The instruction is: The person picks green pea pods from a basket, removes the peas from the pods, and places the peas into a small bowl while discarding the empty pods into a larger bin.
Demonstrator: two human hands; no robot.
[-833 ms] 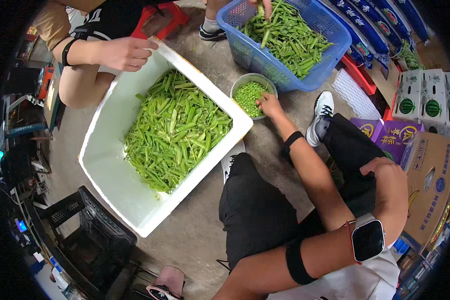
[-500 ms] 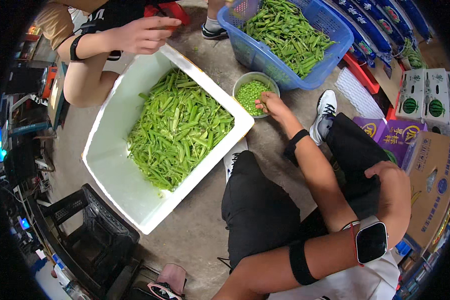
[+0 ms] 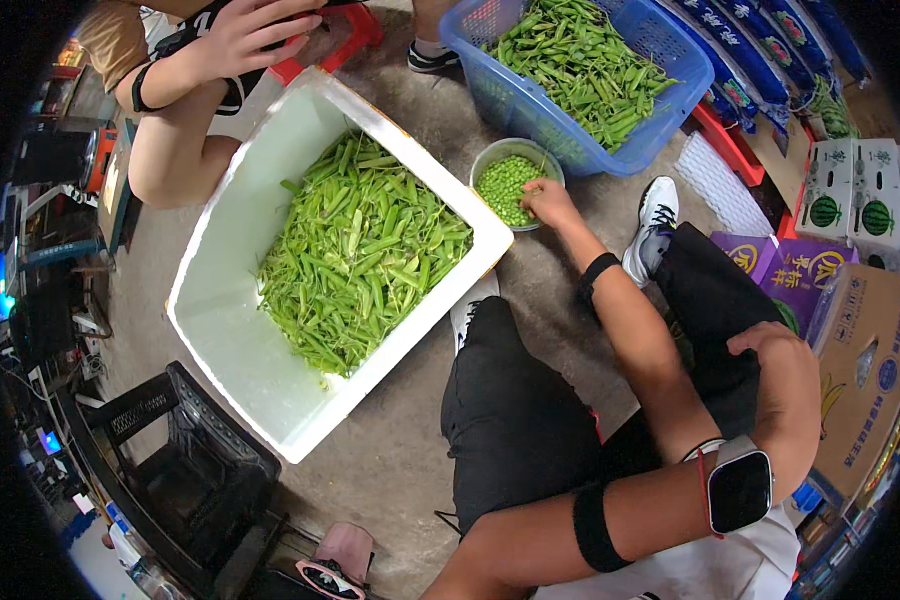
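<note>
My right hand [image 3: 553,204] is at the right rim of a round metal bowl [image 3: 478,163] of shelled green peas [image 3: 505,186]. Its fingers are pinched together over the peas; whatever is between them is hidden. Crossing in front of my body, my left arm wears a smartwatch [image 3: 740,491]. My left hand [image 3: 785,395] is bent upward beyond it, its thumb visible and most fingers out of sight. Beside the bowl, a large white foam box [image 3: 225,310] holds a heap of green pea pods [image 3: 365,260]. Another person's hand [image 3: 255,38] is raised with spread fingers past the box's far corner.
Behind the bowl stands a blue plastic basket [image 3: 535,122] with more pea pods. Cardboard boxes [image 3: 860,370] and a purple box [image 3: 780,265] line the right side. A black plastic chair [image 3: 195,460] is at lower left, and a red stool [image 3: 355,32] at the top.
My right hand has turned and drawn its fingers together over the bowl. The other person's hand has moved up and left. My left arm has barely moved.
</note>
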